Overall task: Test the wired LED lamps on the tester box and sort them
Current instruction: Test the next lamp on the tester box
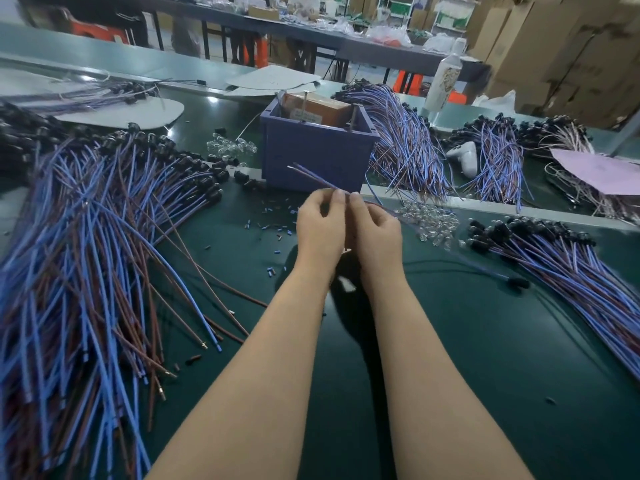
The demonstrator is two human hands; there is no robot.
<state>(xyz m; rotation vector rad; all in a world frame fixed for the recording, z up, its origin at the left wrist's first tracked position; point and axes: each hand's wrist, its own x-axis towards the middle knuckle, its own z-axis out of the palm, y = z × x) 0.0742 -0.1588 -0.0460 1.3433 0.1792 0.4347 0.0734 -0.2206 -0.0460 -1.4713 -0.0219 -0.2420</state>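
Note:
My left hand [320,225] and my right hand [375,230] meet in front of the purple tester box [317,154]. Both pinch one wired LED lamp's blue and brown leads [313,176], whose bare ends point up and left toward the box. The same wire trails right from my right hand across the mat to its black lamp head [517,282]. Two metal posts rise from an orange block [318,107] inside the box.
A big pile of blue and brown wired lamps [86,254] lies left. More bundles lie right [571,268] and behind the box [401,143]. Clear LED bulbs [429,220] and small blue bits [273,226] scatter the green mat. A white bottle [443,81] stands far right.

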